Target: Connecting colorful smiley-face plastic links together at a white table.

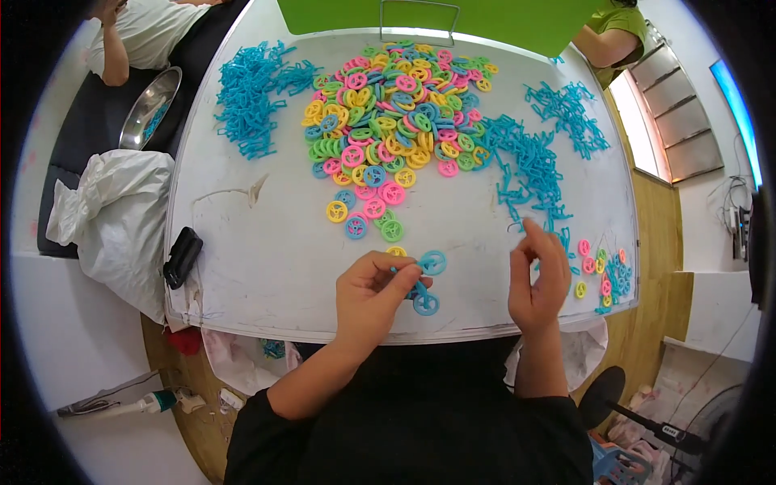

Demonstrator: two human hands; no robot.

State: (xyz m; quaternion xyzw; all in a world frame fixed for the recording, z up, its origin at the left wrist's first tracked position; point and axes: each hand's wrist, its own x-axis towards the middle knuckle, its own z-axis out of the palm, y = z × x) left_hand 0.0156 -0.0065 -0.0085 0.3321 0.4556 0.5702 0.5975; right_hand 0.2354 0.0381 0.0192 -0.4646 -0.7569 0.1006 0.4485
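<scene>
Where the white table (267, 259) nears the lower centre of the frame, left hand (372, 295) pinching a blue frame piece with blue wheels (423, 284), fingers closed on it. Right hand (537, 279) raised just right of it, fingers loosely curled (whether gripping anything, cannot tell). Heap of coloured wheels (396, 109) at upper centre; blue frame pieces (250, 89) upper left; white bag (117, 218) hanging at left edge; black oblong case (183, 256) beside it.

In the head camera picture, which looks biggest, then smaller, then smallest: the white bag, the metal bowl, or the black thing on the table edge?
1. White bag
2. Metal bowl
3. Black thing
Fisheye bending makes true sizes unsure.
</scene>
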